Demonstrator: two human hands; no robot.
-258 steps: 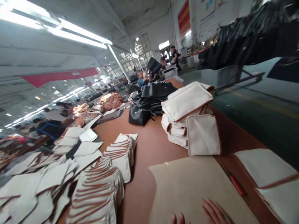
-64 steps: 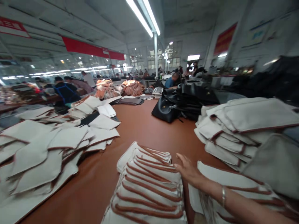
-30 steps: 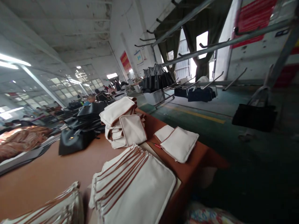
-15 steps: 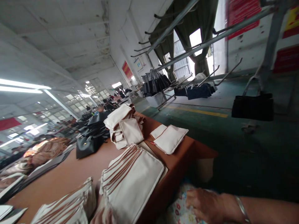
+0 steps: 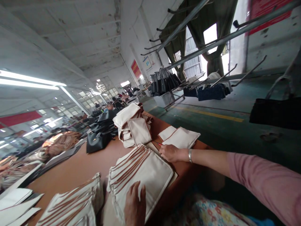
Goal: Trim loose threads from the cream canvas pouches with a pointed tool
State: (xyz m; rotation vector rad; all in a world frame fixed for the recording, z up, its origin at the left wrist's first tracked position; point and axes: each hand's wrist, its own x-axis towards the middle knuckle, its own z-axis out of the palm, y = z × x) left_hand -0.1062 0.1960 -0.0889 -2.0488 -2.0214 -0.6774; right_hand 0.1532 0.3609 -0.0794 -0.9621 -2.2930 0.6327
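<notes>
My left hand (image 5: 135, 202) lies on a fanned stack of cream fabric pieces (image 5: 155, 172) with brown edging, its fingers stretched out. Beyond the stack, my right hand (image 5: 169, 153), with a silver bracelet at the wrist, has its fingers closed at a thin red tool (image 5: 160, 144), whose exact kind is too small to tell. Just behind that hand lie two cream pieces (image 5: 184, 137) by the table's right edge. A taller pile of cream pieces (image 5: 139, 130) stands further back. Another fanned stack (image 5: 72, 204) is at the near left.
The brown tabletop (image 5: 77, 166) carries black handbags (image 5: 97, 141) at the back and white sheets (image 5: 14, 201) at the left. A metal rack (image 5: 188, 56) with long hooks stands to the right, with a dark bag (image 5: 277, 111) hanging there. Floral cloth (image 5: 216, 208) covers my lap.
My right hand has moved from my lap up and forward to the red tool. My left hand has come up onto the fanned stack. The view has shifted a little.
</notes>
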